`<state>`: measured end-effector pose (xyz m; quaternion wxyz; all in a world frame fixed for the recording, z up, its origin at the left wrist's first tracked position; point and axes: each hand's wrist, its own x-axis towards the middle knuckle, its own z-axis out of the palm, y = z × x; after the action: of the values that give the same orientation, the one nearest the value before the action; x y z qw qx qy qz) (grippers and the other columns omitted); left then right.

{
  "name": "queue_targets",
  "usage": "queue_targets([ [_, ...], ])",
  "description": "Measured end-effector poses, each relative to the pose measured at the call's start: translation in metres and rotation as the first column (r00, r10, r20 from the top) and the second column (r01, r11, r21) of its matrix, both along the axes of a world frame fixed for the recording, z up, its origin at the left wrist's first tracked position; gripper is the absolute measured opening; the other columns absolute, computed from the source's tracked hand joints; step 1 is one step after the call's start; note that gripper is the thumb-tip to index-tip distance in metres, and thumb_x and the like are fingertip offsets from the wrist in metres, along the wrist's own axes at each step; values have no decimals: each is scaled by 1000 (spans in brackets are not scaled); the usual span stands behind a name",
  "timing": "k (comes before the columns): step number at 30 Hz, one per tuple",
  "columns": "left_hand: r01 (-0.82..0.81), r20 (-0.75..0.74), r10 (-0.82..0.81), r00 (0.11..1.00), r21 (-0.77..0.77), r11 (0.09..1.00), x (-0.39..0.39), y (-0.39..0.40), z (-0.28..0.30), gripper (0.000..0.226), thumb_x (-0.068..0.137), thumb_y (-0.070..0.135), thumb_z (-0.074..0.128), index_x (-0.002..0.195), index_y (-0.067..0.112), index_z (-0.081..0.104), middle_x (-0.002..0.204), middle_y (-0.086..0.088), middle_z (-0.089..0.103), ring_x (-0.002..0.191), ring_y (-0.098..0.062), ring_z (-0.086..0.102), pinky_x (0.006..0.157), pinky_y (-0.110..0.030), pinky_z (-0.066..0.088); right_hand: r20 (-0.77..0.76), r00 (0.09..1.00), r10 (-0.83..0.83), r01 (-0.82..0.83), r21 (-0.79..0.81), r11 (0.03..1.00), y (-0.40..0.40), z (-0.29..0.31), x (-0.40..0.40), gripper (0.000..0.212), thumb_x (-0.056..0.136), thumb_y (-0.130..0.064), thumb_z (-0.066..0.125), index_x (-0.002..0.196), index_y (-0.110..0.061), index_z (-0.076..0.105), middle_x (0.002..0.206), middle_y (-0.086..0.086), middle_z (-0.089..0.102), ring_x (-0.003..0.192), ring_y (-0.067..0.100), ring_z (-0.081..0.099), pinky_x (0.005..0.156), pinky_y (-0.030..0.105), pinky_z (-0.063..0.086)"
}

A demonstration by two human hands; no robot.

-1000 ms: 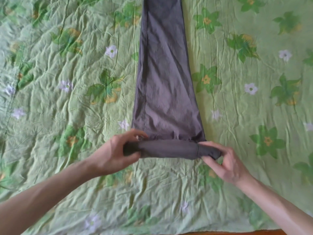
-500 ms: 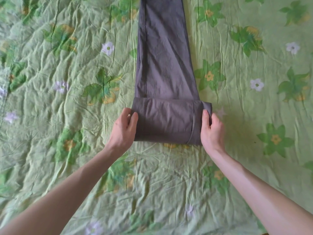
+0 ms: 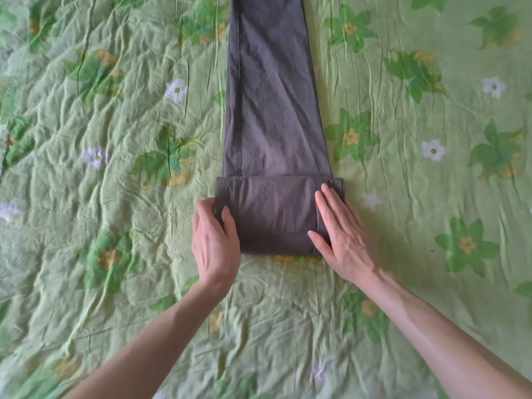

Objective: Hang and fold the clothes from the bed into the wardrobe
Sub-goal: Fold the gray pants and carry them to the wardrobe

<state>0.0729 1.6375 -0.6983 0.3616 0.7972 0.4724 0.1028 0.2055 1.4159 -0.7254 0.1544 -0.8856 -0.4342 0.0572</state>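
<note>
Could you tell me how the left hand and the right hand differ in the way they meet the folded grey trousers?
The left hand grips the left edge of the folded part of the grey trousers, thumb on top and fingers wrapped round the side; the right hand lies flat, fingers straight, pressing down on the right end. The left hand sits mostly off the cloth, the right hand largely on it. Both rest on the same fold, over the green floral bedspread.
</note>
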Motion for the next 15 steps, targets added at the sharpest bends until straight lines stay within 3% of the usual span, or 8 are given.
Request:
queue_targets([
  [2, 106, 40, -114, 993, 163, 981, -1, 2, -1, 38, 105, 9, 52, 143, 7, 44, 133, -13, 50, 122, -35, 52, 103, -51, 44, -4, 1000, 10, -10, -38, 999, 0, -4, 4, 70, 110, -50, 32, 164, -8, 20, 173, 7, 13, 160, 20, 14, 127, 46, 24],
  [3, 253, 21, -269, 963, 282, 926, -4, 6, -2, 46, 104, 2, 52, 150, 4, 44, 146, -17, 47, 135, -36, 47, 114, -52, 38, -5, 1000, 14, -15, -55, 998, 0, -5, 5, 71, 109, -51, 30, 164, -8, 18, 174, 8, 11, 160, 20, 13, 127, 46, 23],
  [5, 581, -48, -628, 776, 440, 685, -9, 18, -5, 51, 104, 3, 52, 155, 2, 46, 162, -19, 41, 154, -33, 34, 124, -55, 29, -13, 999, 32, -33, -73, 997, 0, -7, 9, 74, 109, -52, 31, 164, -6, 16, 174, 10, 10, 160, 21, 12, 127, 47, 23],
  [7, 769, -144, -795, 590, 403, 497, -14, 26, -8, 59, 107, 28, 52, 160, 6, 39, 169, -16, 30, 160, -30, 21, 127, -56, 25, -30, 997, 73, -75, -87, 993, -2, -8, 13, 79, 107, -53, 37, 164, -4, 13, 174, 13, 7, 161, 24, 10, 126, 49, 25],
  [9, 859, -268, -827, 494, 299, 416, -19, 32, -15, 83, 100, 52, 56, 164, 9, 28, 173, -15, 19, 162, -30, 12, 128, -55, 22, -54, 991, 126, -131, -105, 986, -6, -7, 17, 88, 104, -56, 45, 164, -2, 9, 173, 15, 3, 161, 27, 8, 125, 51, 27],
  [11, 903, -365, -829, 424, 231, 361, -19, 37, -16, 100, 89, 57, 65, 166, 9, 23, 174, -17, 15, 162, -32, 9, 128, -56, 22, -74, 985, 153, -160, -97, 982, -8, -5, 20, 98, 97, -59, 56, 164, -3, 12, 173, 18, 3, 161, 30, 7, 124, 54, 27],
  [15, 914, -483, -776, 407, 221, 341, -9, 24, -11, 102, 70, 28, 74, 158, -6, 35, 166, -32, 25, 156, -48, 22, 125, -62, 26, -5, 976, 217, -217, -91, 972, -9, 8, 18, 106, 78, -53, 71, 162, -7, 26, 172, 18, 11, 160, 34, 10, 124, 58, 24],
])
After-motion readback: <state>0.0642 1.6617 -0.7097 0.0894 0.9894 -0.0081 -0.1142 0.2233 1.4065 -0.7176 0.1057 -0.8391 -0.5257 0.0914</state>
